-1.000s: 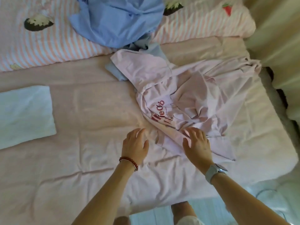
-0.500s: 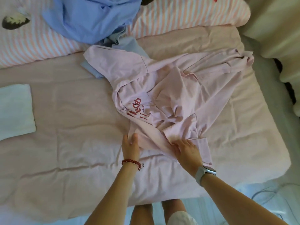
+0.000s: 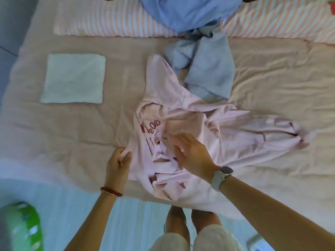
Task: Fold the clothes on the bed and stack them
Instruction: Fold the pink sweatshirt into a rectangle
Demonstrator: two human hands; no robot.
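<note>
Left hand (image 3: 118, 161) pinches the pink shirt (image 3: 183, 127) edge while right hand (image 3: 192, 153), fingers flat, presses its middle, likely to spread it.

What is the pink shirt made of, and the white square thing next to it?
The pink shirt looks like thin, soft cotton jersey, matte: it bunches into small limp wrinkles, and its red letters look printed on. The folded white cloth looks thicker, maybe towel-like; its surface seems slightly fuzzy, but the picture is too blurry to be sure.
</note>
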